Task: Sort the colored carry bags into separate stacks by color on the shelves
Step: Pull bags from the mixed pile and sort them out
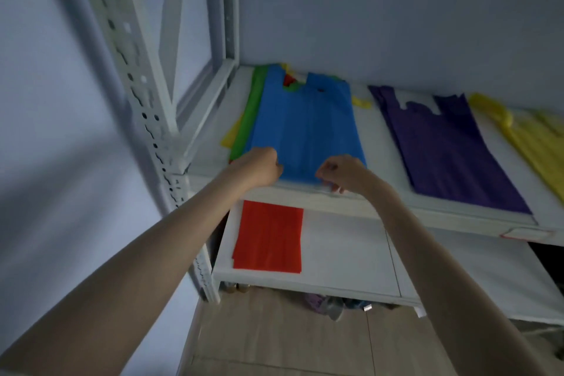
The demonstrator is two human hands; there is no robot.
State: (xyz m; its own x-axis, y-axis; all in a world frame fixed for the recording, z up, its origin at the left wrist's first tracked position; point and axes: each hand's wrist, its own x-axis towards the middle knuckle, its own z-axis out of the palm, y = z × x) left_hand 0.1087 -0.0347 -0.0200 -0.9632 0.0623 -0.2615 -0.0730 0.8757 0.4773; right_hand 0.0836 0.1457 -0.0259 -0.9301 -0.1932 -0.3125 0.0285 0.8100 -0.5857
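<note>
A blue carry bag (308,128) lies on top of a mixed pile at the left of the upper shelf (381,210); green (254,107), yellow and red bags peek out beneath it. My left hand (259,166) pinches the blue bag's near left corner. My right hand (341,172) grips its near edge further right. A purple stack (451,146) lies in the middle of that shelf and a yellow stack (537,140) at the right. A red stack (270,238) sits on the lower shelf (345,253).
White perforated metal uprights (143,94) frame the shelving on the left. A plain wall stands behind. Below the lower shelf lies a tan floor (274,330) with some dim clutter (332,305) under the shelf.
</note>
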